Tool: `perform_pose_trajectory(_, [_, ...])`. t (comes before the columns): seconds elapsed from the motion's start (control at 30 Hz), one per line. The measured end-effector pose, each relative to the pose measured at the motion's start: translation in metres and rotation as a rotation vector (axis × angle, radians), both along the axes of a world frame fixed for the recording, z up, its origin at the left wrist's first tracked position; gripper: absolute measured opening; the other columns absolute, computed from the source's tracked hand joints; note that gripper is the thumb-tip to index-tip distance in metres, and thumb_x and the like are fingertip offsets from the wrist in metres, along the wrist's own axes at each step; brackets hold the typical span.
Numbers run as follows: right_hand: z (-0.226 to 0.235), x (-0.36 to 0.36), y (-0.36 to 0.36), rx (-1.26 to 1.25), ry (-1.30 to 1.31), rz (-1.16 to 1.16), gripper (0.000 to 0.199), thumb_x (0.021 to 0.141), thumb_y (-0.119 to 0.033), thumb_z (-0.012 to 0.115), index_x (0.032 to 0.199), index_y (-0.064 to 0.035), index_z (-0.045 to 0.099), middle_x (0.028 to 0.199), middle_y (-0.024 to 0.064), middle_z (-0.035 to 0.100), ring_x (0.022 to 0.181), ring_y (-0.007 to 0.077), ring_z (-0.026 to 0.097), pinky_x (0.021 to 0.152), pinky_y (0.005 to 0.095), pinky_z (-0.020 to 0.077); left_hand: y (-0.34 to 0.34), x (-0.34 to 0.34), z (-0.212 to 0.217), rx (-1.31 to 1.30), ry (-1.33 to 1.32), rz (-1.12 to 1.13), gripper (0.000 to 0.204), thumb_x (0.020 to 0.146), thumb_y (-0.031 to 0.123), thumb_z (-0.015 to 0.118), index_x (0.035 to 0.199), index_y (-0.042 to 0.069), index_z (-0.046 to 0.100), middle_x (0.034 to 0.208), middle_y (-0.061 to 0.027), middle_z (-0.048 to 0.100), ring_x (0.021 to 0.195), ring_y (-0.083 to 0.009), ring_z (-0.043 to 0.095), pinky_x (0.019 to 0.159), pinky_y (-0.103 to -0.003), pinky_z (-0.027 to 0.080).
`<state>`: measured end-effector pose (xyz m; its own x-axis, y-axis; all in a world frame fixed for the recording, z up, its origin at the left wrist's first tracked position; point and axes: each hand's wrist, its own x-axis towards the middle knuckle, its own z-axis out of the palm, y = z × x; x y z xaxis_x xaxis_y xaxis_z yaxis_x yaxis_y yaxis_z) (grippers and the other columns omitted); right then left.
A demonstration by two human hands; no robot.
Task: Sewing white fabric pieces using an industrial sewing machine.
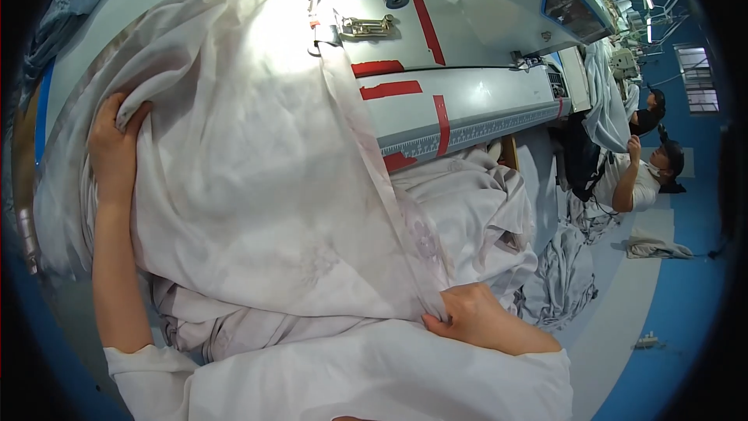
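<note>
A large sheet of thin white fabric (249,179) lies spread over the sewing table and runs up under the presser foot (321,30) of a white sewing machine (467,23). My left hand (115,144) grips a bunched fold of the fabric at the left side. At the lower middle, my right hand (475,318) pinches the fabric's hemmed right edge, which stretches taut from there up to the needle area. More white cloth is heaped in my lap below both hands.
The machine bed (467,101) carries red tape strips and a ruler scale along its front edge. Piles of pale cloth (557,281) lie on the blue floor at right. Another person (643,175) sits at the far right, arm raised toward hanging fabric.
</note>
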<state>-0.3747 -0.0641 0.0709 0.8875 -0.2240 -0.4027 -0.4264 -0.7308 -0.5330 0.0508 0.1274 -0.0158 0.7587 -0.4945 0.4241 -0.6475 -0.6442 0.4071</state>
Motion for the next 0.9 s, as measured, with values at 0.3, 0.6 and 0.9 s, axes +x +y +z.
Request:
perform_pose_trajectory(0.3, [-0.003,0.018,-0.013,0.181,0.094,-0.133,0.017,0.072,-0.013,0.07,0.07,-0.0019,0.057,0.052,0.0116,0.053,0.046,0.0284,0.055,0.043,0.0367,0.0434,-0.037,0.042,-0.006,0.018,-0.044,0.09,0.034,0.08,0.025,0.069,0.103,0.001,0.062,0.097,-0.0173,0.065,0.091,-0.0334,0.063,0.078,-0.036,0.048])
perform_pose_trajectory(0.6, [-0.029,-0.001,0.001,0.133,0.003,0.213,0.018,0.078,-0.02,0.061,0.076,-0.0041,0.052,0.056,0.0093,0.053,0.05,0.0273,0.057,0.044,0.0367,0.0447,-0.076,-0.1,0.051,-0.26,0.865,-0.474,0.027,0.085,0.014,0.062,0.108,0.001,0.058,0.089,-0.0118,0.065,0.075,-0.0181,0.062,0.067,-0.026,0.048])
perform_pose_trajectory(0.9, [-0.035,0.047,-0.047,0.222,-0.347,-0.284,0.025,0.08,-0.02,0.064,0.102,-0.0086,0.062,0.093,0.0024,0.064,0.079,0.0138,0.06,0.06,0.0289,0.0483,-0.073,-0.239,0.017,0.119,1.377,-0.73,0.037,0.082,0.027,0.063,0.068,-0.007,0.059,0.055,-0.0211,0.054,0.051,-0.0295,0.055,0.054,-0.038,0.043])
